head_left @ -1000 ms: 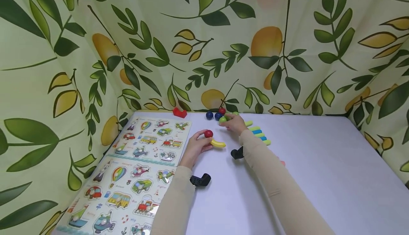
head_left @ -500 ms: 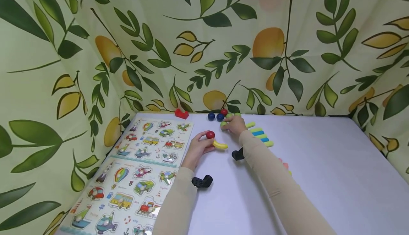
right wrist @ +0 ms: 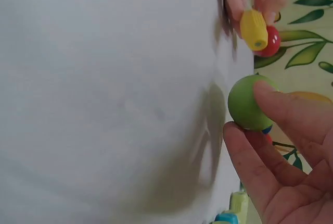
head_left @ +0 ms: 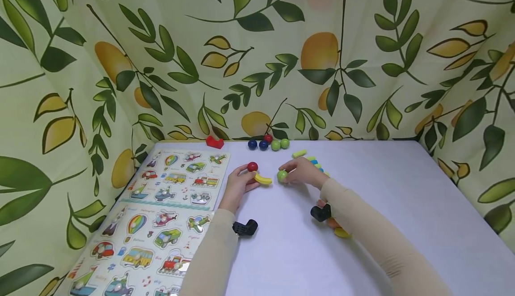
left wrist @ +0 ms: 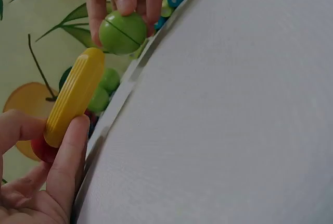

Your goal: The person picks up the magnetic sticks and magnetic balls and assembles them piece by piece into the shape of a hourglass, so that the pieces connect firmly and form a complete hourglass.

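Note:
My left hand [head_left: 237, 186] holds a yellow, curved, ridged toy piece [head_left: 263, 179] between thumb and fingers. A red ball [head_left: 252, 166] sits against the piece's near end, partly hidden by the fingers in the left wrist view. Off the tabletop, my right hand [head_left: 303, 171] pinches a green ball [right wrist: 248, 102] between thumb and fingertips. A groove runs across this ball [left wrist: 123, 32] in the left wrist view. Only a small gap separates the green ball from the yellow piece's free end.
Blue balls [head_left: 252, 144], a red ball [head_left: 268, 139] and green balls [head_left: 284, 143] lie along the back edge. A red block [head_left: 215, 142] is left of them. Yellow-green sticks [head_left: 299, 154] lie behind my right hand. Picture puzzle boards [head_left: 221, 166] cover the left side.
My right hand has lifted the green ball from the back group and brought it toward me, near the yellow piece. My left hand keeps its grip. The head view has shifted slightly.

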